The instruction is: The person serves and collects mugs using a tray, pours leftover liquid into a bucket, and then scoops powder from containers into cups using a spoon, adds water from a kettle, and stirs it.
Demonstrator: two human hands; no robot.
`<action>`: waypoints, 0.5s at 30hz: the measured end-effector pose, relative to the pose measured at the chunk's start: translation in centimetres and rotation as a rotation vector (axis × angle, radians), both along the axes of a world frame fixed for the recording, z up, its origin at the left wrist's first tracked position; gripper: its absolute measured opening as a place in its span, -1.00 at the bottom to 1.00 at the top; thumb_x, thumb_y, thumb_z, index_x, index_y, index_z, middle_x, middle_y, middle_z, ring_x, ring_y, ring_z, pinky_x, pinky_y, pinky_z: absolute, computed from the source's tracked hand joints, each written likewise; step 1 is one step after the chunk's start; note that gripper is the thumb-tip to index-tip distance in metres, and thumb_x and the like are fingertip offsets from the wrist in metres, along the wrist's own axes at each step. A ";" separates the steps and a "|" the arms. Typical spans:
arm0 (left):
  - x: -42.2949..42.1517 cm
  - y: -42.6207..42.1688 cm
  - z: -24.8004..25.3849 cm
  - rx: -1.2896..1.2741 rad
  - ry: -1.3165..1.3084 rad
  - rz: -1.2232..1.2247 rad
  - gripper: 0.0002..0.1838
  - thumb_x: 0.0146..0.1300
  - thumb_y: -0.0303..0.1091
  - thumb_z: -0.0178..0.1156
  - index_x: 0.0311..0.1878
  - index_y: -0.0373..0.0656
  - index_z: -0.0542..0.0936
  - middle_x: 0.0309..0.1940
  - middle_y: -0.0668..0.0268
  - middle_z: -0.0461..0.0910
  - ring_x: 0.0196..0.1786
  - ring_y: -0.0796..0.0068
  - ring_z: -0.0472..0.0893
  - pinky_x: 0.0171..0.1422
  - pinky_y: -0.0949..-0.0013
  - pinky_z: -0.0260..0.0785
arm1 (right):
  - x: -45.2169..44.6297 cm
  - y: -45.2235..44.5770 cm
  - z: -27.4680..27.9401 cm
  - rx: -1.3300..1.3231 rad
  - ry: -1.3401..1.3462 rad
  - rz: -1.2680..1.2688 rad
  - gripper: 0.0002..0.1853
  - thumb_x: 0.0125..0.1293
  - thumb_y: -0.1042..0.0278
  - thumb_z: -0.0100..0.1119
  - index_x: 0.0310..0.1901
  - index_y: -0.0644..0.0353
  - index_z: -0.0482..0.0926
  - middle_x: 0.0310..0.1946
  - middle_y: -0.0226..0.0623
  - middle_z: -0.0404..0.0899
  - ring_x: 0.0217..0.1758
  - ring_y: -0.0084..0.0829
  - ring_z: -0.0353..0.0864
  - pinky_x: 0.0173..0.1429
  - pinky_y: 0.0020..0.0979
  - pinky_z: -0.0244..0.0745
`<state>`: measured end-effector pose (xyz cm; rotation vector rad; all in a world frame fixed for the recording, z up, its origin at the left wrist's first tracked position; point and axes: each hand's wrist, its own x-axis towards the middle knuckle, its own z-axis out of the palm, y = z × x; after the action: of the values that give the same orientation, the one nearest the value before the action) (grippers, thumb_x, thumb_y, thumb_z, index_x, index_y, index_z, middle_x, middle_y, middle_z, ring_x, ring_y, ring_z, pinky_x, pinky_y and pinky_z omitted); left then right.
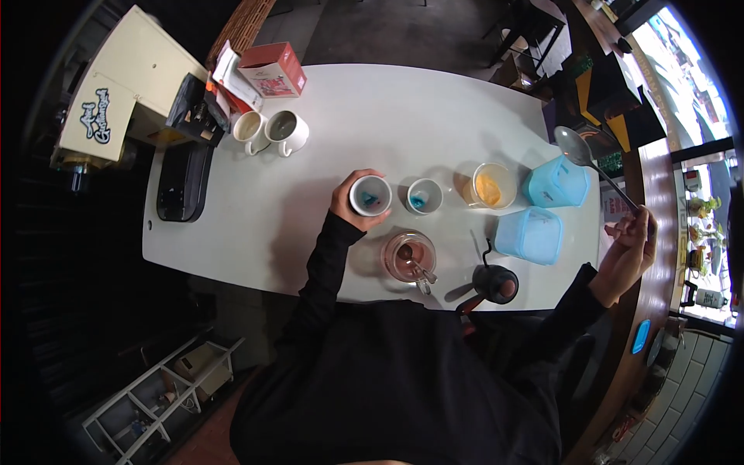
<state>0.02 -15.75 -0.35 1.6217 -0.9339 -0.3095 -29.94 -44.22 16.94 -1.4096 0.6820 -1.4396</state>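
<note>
My left hand point(353, 203) is wrapped round a white cup point(370, 195) with something blue at its bottom. Just right of it stands a second white cup point(425, 197), also with blue inside. Raised at the right, my right hand point(632, 244) grips the handle of a large metal spoon point(573, 145), its bowl pointing up and away. Nearer my body is a glass jug point(408, 256) of pinkish liquid with a spoon in it. A clear container point(490, 186) with yellow-orange contents stands beyond the second cup, beside two light blue containers point(558, 182) point(529, 235).
A dark gooseneck kettle point(496, 284) stands at the near right edge of the white table point(333, 116). Two mugs point(287, 133) point(250, 132) and a red-and-white box point(273, 70) are at the far left, by a cream machine point(116, 85).
</note>
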 end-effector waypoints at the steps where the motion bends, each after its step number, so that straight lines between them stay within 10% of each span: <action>1: 0.1 0.1 -0.6 -0.008 -0.009 -0.001 -0.41 -0.21 -0.43 0.52 -0.01 -0.17 0.53 -0.10 0.29 0.63 -0.07 0.46 0.62 0.08 0.36 0.46 | -1.0 -0.5 0.1 -0.012 0.014 -0.040 -0.77 0.43 0.39 0.11 -0.05 0.41 0.56 -0.41 -0.24 0.57 -0.44 -0.55 0.51 -0.37 -0.59 0.28; 15: 0.8 0.4 -2.9 0.095 0.008 -0.001 -0.32 -0.28 -0.44 0.58 0.02 -0.19 0.51 -0.10 0.29 0.63 -0.06 0.45 0.62 0.09 0.32 0.48 | -3.1 -2.2 -1.6 0.043 0.270 -0.135 -0.67 0.41 0.27 0.18 -0.01 0.43 0.54 -0.34 -0.14 0.62 -0.36 -0.54 0.57 -0.27 -0.56 0.43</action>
<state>0.78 -15.37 -3.22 1.7058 -0.9263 -0.3655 -33.01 -46.45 15.38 -1.5648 0.9895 -1.3407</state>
